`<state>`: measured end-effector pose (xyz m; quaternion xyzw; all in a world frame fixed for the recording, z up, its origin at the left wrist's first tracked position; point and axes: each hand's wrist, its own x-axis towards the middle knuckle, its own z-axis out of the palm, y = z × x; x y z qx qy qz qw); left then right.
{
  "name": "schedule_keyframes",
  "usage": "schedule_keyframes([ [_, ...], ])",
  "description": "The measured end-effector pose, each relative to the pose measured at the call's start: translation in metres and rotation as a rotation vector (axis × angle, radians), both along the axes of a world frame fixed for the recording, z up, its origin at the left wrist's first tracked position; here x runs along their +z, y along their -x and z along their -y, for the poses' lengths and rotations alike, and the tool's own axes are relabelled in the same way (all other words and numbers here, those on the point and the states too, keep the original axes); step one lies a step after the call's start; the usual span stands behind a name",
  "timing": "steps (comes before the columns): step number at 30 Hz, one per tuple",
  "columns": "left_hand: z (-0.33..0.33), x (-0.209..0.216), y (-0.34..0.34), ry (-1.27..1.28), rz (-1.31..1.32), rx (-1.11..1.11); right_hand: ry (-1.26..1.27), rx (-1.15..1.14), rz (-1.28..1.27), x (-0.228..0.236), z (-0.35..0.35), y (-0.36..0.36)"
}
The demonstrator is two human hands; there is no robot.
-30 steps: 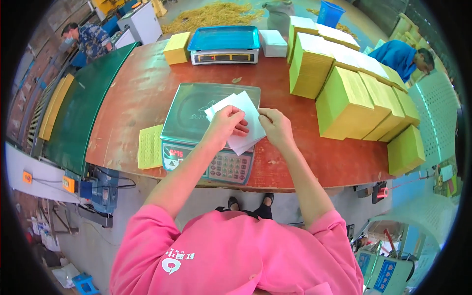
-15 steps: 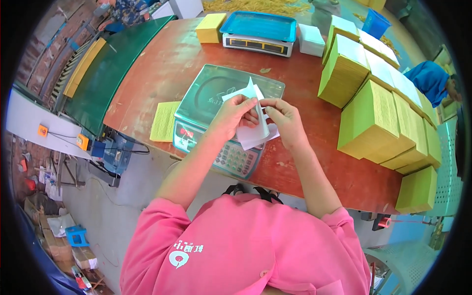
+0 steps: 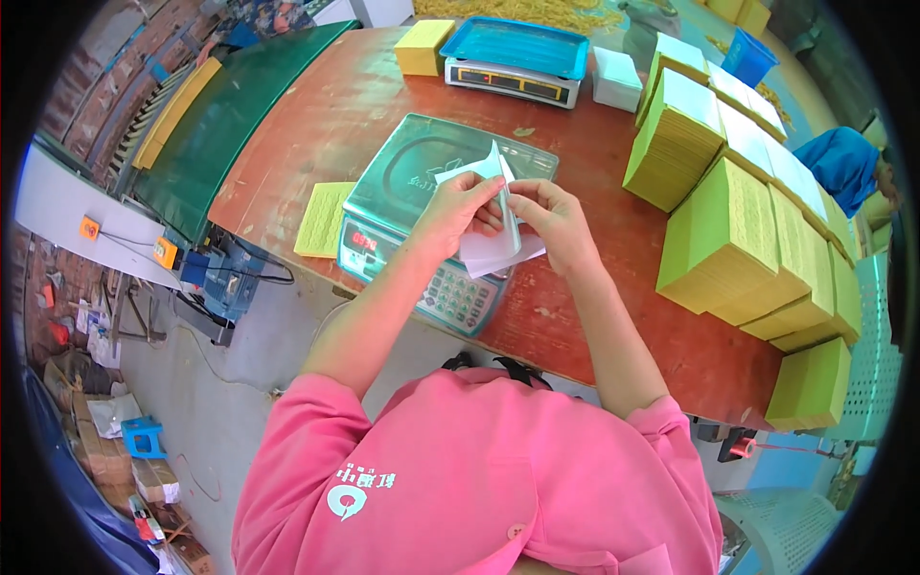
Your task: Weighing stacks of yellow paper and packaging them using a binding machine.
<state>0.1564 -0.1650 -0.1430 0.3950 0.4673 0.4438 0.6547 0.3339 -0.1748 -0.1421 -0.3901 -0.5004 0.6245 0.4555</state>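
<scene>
Several white paper sheets [image 3: 491, 251] are between my two hands, fanned and partly bent, with one corner standing up. My left hand [image 3: 466, 209] pinches them between thumb and curled fingers. My right hand [image 3: 554, 225] is closed at their right-hand edge, thumb and forefinger on the paper. Both hands are above the right part of a digital weighing scale [image 3: 391, 165] with a flat metal platform, a red lit display and a keypad [image 3: 454, 299]. Left of the scale lies a low stack of yellow textured paper [image 3: 323, 220]. The hands and sheets hide part of the platform.
Tall yellow paper stacks [image 3: 714, 235], some topped with white sheets, line the table's right side. A second scale [image 3: 516, 53] with a blue tray stands at the back between a yellow stack [image 3: 423, 48] and a white-topped stack [image 3: 616, 77]. A green-topped surface [image 3: 225, 125] adjoins on the left.
The view has shifted slightly. My right hand has come in a little closer to my left, and the sheets have tilted somewhat. Both hands stay on the paper.
</scene>
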Motion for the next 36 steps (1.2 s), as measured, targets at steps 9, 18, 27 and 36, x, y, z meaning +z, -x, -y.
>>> schedule_keyframes([
  [9, 0.001, 0.005, -0.005, -0.013, -0.091, 0.023, 0.098, 0.095, -0.109, -0.011, -0.015, -0.008],
  [18, -0.001, 0.001, -0.003, -0.040, -0.080, 0.022, 0.135, 0.088, -0.157, -0.011, -0.015, -0.007],
  [27, 0.002, -0.005, -0.001, -0.020, 0.020, -0.008, -0.493, -0.339, 0.506, -0.013, -0.011, -0.011],
  [36, 0.000, -0.007, -0.001, -0.038, -0.015, -0.018, -0.206, -0.072, 0.376, -0.007, -0.011, 0.000],
])
